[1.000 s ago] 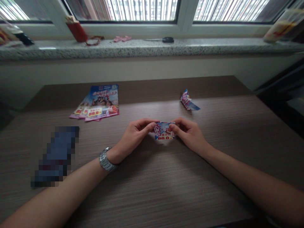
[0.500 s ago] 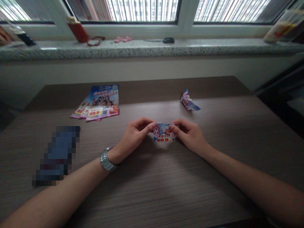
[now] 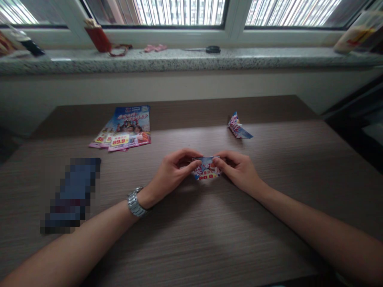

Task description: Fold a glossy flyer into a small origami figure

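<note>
A small folded flyer [image 3: 207,170], printed in blue, pink and yellow, is held just above the table between both hands. My left hand [image 3: 179,169] pinches its left side, thumb on the near face and fingers behind. On the right side, my right hand [image 3: 236,167] grips it the same way, its thumb near the upper right corner. Beyond my right hand lies another folded paper piece [image 3: 238,128] with the same print, standing partly up in a bent shape. To the far left rests a fanned stack of flat flyers [image 3: 131,127].
A blurred-out dark rectangular object [image 3: 72,193] lies on the wooden table [image 3: 185,239] beside my left forearm. Along the granite windowsill [image 3: 167,63] are a red container [image 3: 98,38], pink items [image 3: 154,48] and a dark-handled tool [image 3: 212,49].
My left hand has shifted right along the folded flyer, its thumb now further in over the near face. The flyer has tilted slightly; my right hand has stayed almost still.
</note>
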Motion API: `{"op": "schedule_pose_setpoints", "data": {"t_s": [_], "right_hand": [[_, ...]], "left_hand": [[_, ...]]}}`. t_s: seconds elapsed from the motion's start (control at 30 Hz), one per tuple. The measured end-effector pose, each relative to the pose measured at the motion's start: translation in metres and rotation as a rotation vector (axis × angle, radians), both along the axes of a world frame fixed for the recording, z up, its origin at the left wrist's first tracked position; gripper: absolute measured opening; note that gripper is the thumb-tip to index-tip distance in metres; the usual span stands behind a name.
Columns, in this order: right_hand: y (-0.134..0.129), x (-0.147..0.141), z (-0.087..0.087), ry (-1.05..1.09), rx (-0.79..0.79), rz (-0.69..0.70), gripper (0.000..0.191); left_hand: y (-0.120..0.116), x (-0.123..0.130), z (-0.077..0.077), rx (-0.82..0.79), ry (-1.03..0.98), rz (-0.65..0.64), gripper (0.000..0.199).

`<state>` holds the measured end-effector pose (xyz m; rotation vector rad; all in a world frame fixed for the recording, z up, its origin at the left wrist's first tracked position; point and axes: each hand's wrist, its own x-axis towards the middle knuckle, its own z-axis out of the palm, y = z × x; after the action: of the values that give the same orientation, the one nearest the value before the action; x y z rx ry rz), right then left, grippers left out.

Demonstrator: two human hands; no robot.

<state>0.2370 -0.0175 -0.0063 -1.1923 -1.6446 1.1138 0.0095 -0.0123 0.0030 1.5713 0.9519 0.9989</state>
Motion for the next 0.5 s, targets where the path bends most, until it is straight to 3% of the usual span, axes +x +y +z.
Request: {"op": "schedule_pose_setpoints", "data": {"t_s": [0.5], "right_hand": [[-0.0007,-0.0007,-0.0017,0.003,-0.010,0.027,0.028]], "left_hand": [[0.0011,-0.0005,0.0060,-0.096,-0.014,0.025,0.024]]}}
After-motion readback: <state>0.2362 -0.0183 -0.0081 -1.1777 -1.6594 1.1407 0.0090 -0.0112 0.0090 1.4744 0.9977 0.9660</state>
